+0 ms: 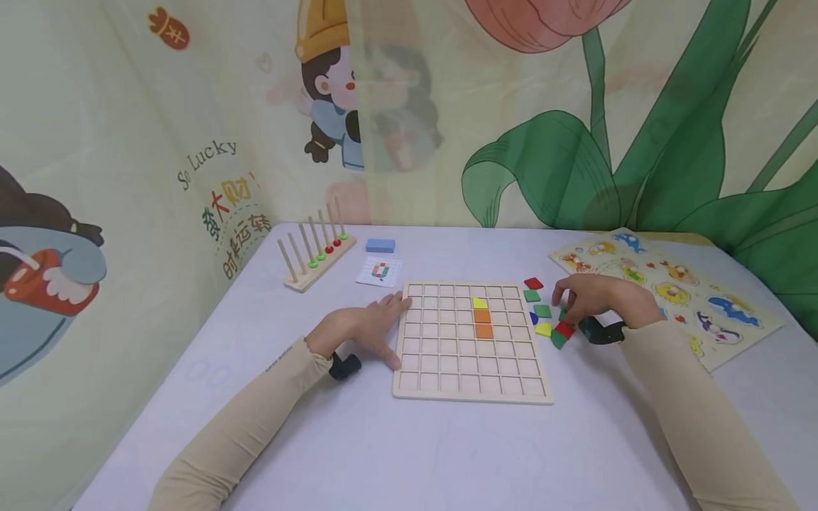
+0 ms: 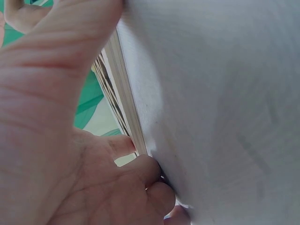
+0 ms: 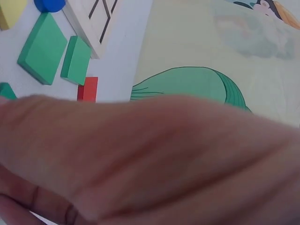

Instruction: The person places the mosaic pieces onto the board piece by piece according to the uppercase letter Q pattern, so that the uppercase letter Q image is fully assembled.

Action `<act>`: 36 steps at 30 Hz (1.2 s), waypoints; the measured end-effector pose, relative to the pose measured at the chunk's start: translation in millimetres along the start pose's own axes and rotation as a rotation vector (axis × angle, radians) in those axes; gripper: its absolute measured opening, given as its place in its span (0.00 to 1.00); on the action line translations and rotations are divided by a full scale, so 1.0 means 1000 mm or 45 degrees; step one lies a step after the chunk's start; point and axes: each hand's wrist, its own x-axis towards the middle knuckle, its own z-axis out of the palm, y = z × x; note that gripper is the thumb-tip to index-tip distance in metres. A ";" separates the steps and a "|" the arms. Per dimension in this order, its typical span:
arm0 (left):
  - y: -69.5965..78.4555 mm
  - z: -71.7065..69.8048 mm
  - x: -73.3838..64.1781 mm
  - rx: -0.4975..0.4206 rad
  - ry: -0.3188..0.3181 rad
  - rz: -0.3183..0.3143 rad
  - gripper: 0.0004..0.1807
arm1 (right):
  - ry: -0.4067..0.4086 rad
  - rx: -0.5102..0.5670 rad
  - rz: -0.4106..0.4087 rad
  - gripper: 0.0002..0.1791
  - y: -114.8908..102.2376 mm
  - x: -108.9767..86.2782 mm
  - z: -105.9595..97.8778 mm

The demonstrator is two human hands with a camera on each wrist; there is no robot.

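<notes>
A wooden grid board [image 1: 441, 401] lies mid-table, with a yellow tile [image 1: 480, 303] above two orange tiles [image 1: 483, 331] in one column. My left hand [image 1: 373, 328] rests against the board's left edge, thumb and fingers spread. To the board's right lies a loose group of pieces: red tiles [image 1: 533, 283], green tiles [image 1: 542, 311], a yellow piece [image 1: 543, 329] and a partly covered blue piece [image 1: 534, 319]. My right hand [image 1: 591, 297] is over this group, its fingers bent down beside a green tile [image 3: 7, 90]. Whether it pinches that tile is hidden.
A peg stand [image 1: 322, 264] with red and green rings stands at the back left. Near it lie a blue block [image 1: 380, 245] and a pattern card [image 1: 380, 271]. A sheet of animal pictures [image 1: 735, 348] lies at the right, under the right forearm. Printed curtains surround the table.
</notes>
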 end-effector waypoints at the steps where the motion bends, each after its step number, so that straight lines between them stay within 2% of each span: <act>1: 0.000 0.000 0.000 -0.001 0.000 0.002 0.67 | -0.006 0.007 -0.009 0.22 0.000 0.000 0.000; 5: -0.001 0.001 0.001 -0.002 0.004 0.011 0.67 | -0.023 0.003 -0.059 0.16 0.003 0.000 -0.001; 9: -0.001 0.001 0.001 0.000 0.011 0.011 0.67 | 0.007 -0.020 -0.100 0.09 0.004 0.003 0.000; 13: -0.001 0.001 0.001 0.009 0.005 -0.001 0.67 | 0.036 -0.012 -0.084 0.08 0.004 0.006 0.003; 16: -0.001 0.002 0.002 0.002 0.003 -0.009 0.67 | 0.018 -0.009 -0.088 0.07 0.004 0.006 0.003; 18: -0.002 0.003 0.002 -0.004 0.004 -0.010 0.67 | -0.019 -0.001 -0.089 0.08 0.006 0.003 0.002; 23: -0.001 0.003 0.000 -0.006 0.003 -0.011 0.67 | -0.097 0.032 -0.060 0.20 0.006 -0.003 0.003; 29: 0.002 0.003 -0.002 -0.019 0.000 -0.026 0.66 | -0.052 0.036 -0.054 0.18 0.003 -0.001 0.008; 36: 0.002 0.001 -0.002 -0.024 0.018 -0.032 0.66 | -0.008 0.030 -0.030 0.19 0.003 0.004 0.005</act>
